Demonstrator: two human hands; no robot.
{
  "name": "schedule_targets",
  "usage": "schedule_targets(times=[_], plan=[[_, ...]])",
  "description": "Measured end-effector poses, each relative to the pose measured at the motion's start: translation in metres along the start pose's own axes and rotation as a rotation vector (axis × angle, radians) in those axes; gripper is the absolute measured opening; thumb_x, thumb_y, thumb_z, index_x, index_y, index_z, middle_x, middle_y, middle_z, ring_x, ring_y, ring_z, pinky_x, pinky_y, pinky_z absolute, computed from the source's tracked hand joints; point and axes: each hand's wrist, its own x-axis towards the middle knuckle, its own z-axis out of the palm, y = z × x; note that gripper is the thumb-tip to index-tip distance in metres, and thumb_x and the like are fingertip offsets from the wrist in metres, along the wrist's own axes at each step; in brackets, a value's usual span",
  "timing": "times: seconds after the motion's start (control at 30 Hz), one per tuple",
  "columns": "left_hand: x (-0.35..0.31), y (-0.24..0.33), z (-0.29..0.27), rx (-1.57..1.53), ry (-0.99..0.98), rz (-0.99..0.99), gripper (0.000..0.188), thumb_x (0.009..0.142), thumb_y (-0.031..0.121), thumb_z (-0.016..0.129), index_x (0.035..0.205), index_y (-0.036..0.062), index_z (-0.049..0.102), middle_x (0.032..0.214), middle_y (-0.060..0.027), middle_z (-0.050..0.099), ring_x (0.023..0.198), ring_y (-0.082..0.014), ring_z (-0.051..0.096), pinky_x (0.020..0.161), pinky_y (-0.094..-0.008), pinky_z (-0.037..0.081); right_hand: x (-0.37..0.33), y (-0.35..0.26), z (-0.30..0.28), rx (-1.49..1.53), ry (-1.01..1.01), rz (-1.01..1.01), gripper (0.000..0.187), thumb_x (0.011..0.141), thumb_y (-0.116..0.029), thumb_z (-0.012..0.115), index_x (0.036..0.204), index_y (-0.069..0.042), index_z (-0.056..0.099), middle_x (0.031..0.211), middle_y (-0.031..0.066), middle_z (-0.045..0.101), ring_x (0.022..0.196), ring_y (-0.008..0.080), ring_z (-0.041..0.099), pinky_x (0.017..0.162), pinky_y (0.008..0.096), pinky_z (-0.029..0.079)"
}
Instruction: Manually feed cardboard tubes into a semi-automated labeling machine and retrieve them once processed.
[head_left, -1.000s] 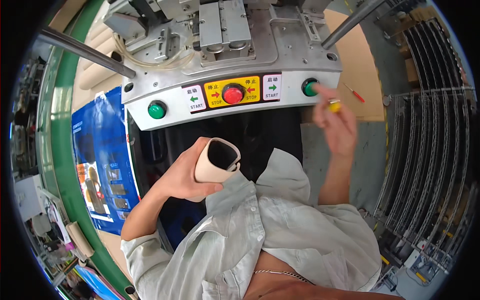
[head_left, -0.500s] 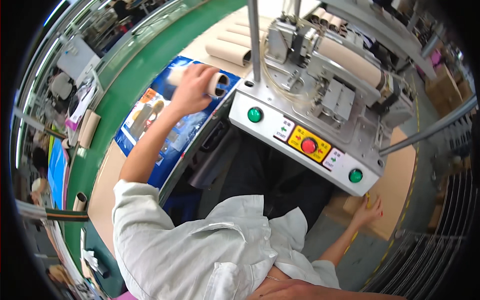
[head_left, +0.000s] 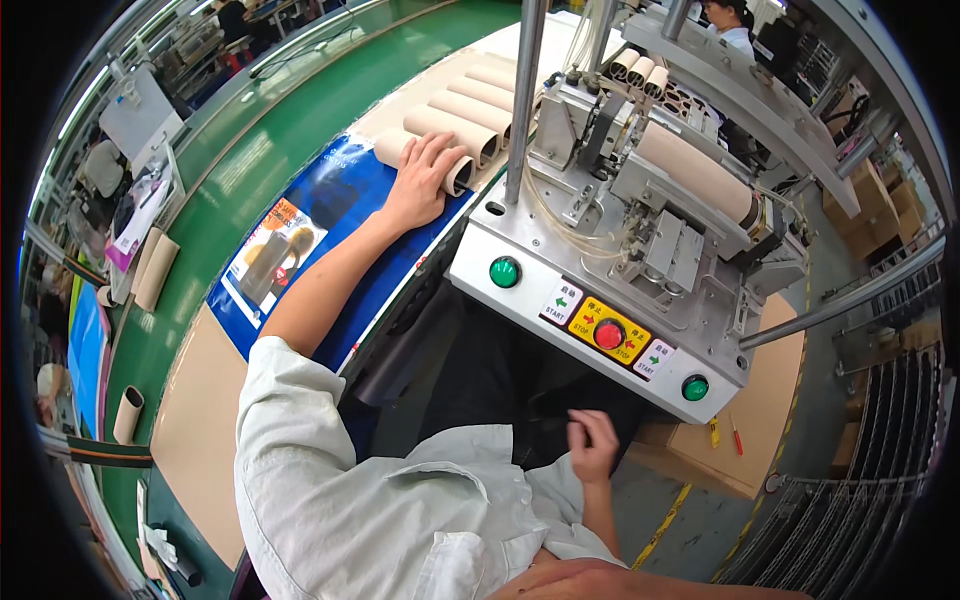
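My left hand (head_left: 420, 185) is wrapped over a beige cardboard tube (head_left: 395, 148) on the blue printed sheet (head_left: 350, 240), its open end facing right. That tube lies beside another cardboard tube (head_left: 445, 127), the nearest of a row of several. Low in front of the machine (head_left: 590, 290), my right hand (head_left: 593, 445) hangs above my lap with loosely curled fingers. Nothing shows in it. On the machine, a tube (head_left: 695, 170) sits across the holder.
The machine's front has two green buttons (head_left: 505, 271) and a red button (head_left: 608, 334); metal posts (head_left: 525, 100) rise from it. More tubes (head_left: 638, 70) stand behind. A cardboard box (head_left: 700, 450) with a red pen-like thing is at right. A wire rack (head_left: 860, 500) stands lower right.
My left hand has carried the tube away from me, up against the row. My right hand has moved left from beside the cardboard box to above my lap. My view has shifted slightly.
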Motion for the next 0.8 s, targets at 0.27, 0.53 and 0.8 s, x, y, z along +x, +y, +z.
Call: schedule_targets(times=[0.27,0.53,0.8], plan=[[0.016,-0.010,0.013,-0.021,-0.004,0.034,0.074,0.080,-0.004,0.063,0.152,0.0143,0.057,0.161,-0.0127,0.050,0.153,-0.0385,0.040,0.131,-0.0588,0.024,0.029,0.061,0.111,-0.029,-0.671,0.199,0.034,0.102,-0.026,0.075,0.128,-0.004,0.076,0.112,0.0100,0.074,0.087,0.0237,0.070,0.081,0.0326,0.057],[0.051,-0.019,0.052,-0.057,0.022,0.041,0.071,0.082,0.001,0.065,0.152,0.0143,0.057,0.160,-0.0137,0.052,0.151,-0.0397,0.042,0.130,-0.0625,0.023,0.038,0.111,0.132,0.026,-0.622,0.640,0.043,0.109,-0.045,0.065,0.110,-0.003,0.076,0.091,0.0094,0.076,0.079,0.0284,0.069,0.078,0.0383,0.056],[0.085,-0.039,0.099,-0.011,0.035,0.040,0.069,0.083,0.002,0.064,0.151,0.0130,0.057,0.162,-0.0133,0.050,0.151,-0.0419,0.042,0.130,-0.0629,0.023,0.025,0.139,0.153,-0.016,-0.636,0.638,0.063,0.112,-0.059,0.052,0.105,0.000,0.074,0.093,0.0135,0.076,0.080,0.0317,0.069,0.078,0.0424,0.056]])
